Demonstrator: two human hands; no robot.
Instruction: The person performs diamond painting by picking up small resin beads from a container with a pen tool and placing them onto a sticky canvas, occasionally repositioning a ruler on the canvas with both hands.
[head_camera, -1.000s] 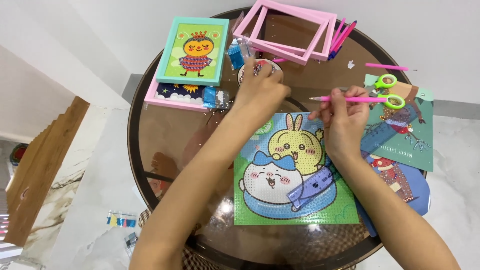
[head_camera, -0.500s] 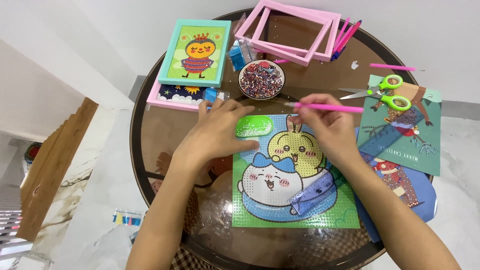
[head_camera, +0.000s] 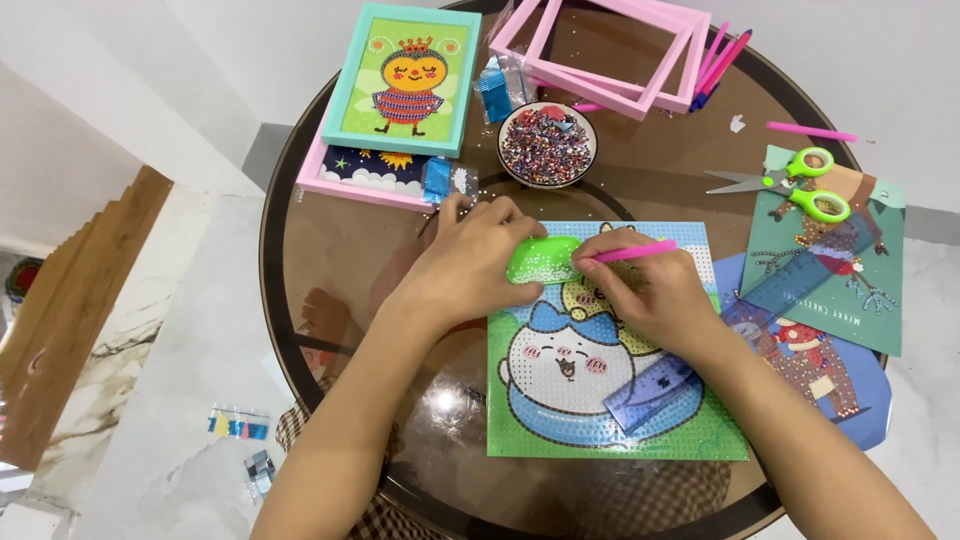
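My left hand holds a small green bead tray at the top edge of a diamond-painting canvas with cartoon animals on green. In my right hand is a pink pen, its tip pointing into the green tray. Beyond my hands stands a round bowl of mixed beads. A blue ruler lies on the canvas under my right wrist.
A round glass table holds a teal-framed picture, a pink-framed picture, empty pink frames, green scissors, loose pink pens and other craft sheets at the right. Small bead bags lie on the floor.
My left hand went from the bead bowl back to the canvas and took hold of the green tray. My right hand brought the pink pen down to the tray. The view has moved closer.
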